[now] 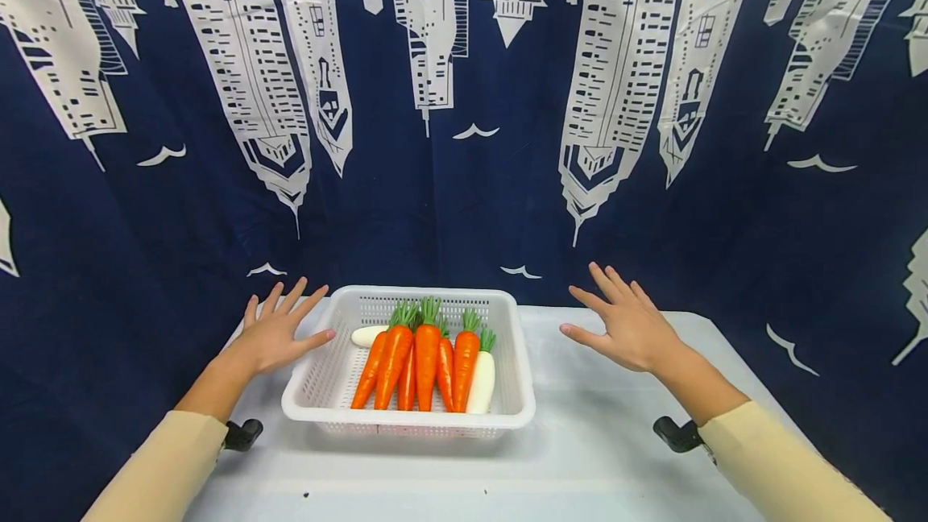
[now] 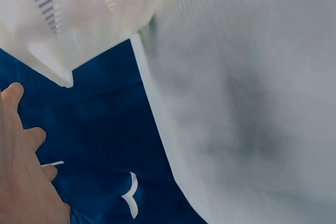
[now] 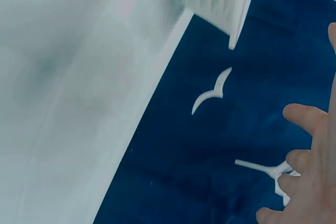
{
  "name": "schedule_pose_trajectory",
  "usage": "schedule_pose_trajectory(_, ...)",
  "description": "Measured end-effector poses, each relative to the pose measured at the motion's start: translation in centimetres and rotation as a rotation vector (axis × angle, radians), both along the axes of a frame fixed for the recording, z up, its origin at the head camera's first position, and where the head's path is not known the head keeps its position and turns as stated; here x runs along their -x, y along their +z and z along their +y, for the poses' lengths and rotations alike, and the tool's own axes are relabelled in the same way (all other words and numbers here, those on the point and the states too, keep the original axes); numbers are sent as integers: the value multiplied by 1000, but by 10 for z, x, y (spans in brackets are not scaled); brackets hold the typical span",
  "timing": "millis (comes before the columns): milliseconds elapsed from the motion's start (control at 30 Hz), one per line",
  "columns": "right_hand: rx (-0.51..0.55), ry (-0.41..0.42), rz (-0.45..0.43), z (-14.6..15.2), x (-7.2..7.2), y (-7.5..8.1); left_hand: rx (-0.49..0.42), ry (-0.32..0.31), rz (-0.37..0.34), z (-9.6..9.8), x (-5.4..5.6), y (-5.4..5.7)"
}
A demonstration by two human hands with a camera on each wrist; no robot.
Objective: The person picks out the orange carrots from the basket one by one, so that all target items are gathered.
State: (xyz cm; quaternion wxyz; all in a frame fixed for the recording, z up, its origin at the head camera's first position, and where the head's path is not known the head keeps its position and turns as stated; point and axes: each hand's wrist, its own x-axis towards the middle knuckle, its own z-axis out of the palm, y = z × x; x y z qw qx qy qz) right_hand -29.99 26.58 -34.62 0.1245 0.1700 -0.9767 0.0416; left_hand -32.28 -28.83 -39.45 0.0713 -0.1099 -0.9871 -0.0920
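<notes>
**Two empty hands, fingers spread, on either side of a basket of carrots**

The white basket (image 1: 408,419), a shallow container with perforated walls, rests on the white table (image 1: 594,457) and serves as the reference for all positions. Within it lies a group of orange carrots (image 1: 428,357), side by side, their green tops toward the basket's far wall and their tips toward its near wall. At the right end of the row, inside the basket, is a white radish (image 1: 482,383) with a green top; a second white root (image 1: 368,336) lies near the basket's left wall, one end hidden behind the carrots.

The left hand (image 1: 271,341) is held at the basket's left side, fingers fully spread, with hold of nothing. In the head view its thumb overlaps the basket's left rim, though whether it touches cannot be told; the left wrist view shows a gap between the visible fingers and the basket. The right hand (image 1: 627,327) is likewise spread wide and without any object, clearly apart from the basket, on its right.

Nearer the viewer than the basket, a cream sleeve (image 1: 155,466) covers each forearm, with a small black device (image 1: 242,434) at each wrist. Beyond the basket hangs a navy cloth (image 1: 471,208) printed with white inverted towers and birds.
</notes>
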Motion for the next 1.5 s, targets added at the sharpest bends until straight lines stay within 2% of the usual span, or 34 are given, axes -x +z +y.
schedule_pose_trajectory(167,1,58,39,-13,-4,-7,-49,-44,65,7,-7,0)
schedule_pose_trajectory(333,48,91,36,-28,-8,-11,-111,-66,92,10,-13,-4)
schedule_pose_trajectory(767,184,156,-29,-67,-16,-21,-352,-93,43,22,-31,-6)
schedule_pose_trajectory(933,310,182,-121,-79,-17,-22,-420,-35,18,25,-33,-6)
schedule_pose_trajectory(1233,581,284,-309,-102,-17,-20,-517,133,-134,23,-31,-7)
schedule_pose_trajectory(1367,679,267,-371,-113,-14,-21,-550,158,-162,22,-31,-6)
schedule_pose_trajectory(1500,744,191,-436,-122,-10,-22,-615,146,-186,20,-32,-6)
